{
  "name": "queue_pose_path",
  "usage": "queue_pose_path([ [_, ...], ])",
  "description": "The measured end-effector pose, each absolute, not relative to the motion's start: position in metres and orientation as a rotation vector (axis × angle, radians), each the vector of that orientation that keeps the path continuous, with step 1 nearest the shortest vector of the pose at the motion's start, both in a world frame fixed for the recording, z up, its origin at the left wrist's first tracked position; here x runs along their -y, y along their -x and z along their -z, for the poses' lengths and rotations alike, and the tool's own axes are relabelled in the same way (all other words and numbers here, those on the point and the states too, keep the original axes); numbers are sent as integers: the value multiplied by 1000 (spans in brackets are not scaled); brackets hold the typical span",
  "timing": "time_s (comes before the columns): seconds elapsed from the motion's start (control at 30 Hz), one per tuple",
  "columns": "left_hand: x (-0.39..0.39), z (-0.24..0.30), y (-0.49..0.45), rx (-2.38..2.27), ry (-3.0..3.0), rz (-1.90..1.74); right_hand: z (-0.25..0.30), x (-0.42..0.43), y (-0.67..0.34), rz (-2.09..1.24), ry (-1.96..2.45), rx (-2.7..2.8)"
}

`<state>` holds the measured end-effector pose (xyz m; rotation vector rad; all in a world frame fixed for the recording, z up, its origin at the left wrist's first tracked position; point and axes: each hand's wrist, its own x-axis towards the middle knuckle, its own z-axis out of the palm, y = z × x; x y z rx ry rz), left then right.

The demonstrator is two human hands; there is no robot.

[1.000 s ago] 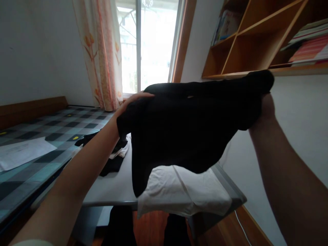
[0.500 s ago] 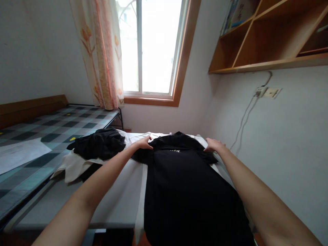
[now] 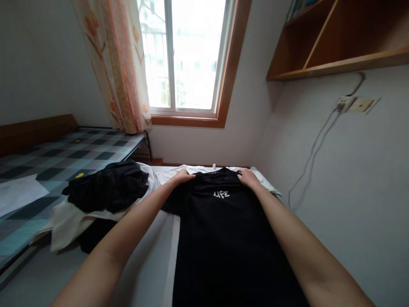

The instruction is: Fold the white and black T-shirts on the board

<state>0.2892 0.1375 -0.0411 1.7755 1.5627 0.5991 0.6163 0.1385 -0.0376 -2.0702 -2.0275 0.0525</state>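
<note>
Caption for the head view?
Left hand and right hand rest on a black T-shirt spread on the table.

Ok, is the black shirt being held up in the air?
No, the black shirt lies flat on the table, with the left hand and right hand resting at its shoulders.

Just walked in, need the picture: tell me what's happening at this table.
A person has a black T-shirt laid flat on the table, over a white garment. The left hand and the right hand each rest on a shoulder of it, near the collar. A heap of black and white clothes lies at the table's left.
</note>
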Motion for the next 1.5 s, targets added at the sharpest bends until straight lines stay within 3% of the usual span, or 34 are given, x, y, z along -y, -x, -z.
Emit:
queue_pose_path([
  [0.37,-140,19,-269,-1380,-1357,-445,59,-170,-601,-194,2060,1874],
  [0.57,-133,7,-260,-1340,-1392,-326,45,-155,-605,-148,2053,1731],
  [0.73,-125,-4,-256,-1323,-1577,-299,20,-132,-607,-170,1755,1370],
  [0.87,-118,-27,-256,-1444,-1862,-749,-19,-105,-595,-362,1319,1052],
  [1.0,-98,-81,-260,-1426,-2051,-1369,-78,-86,-591,-178,903,901],
  [1.2,-105,-148,-262,-1423,-2140,-1688,-146,-134,-611,-41,772,1123],
  [1.33,-156,-119,-262,-1696,-2142,-1394,-117,-185,-599,-31,1123,1116],
  [1.5,-189,-35,-258,-1757,-1988,-907,-4,-210,-581,-238,1636,1499],
])
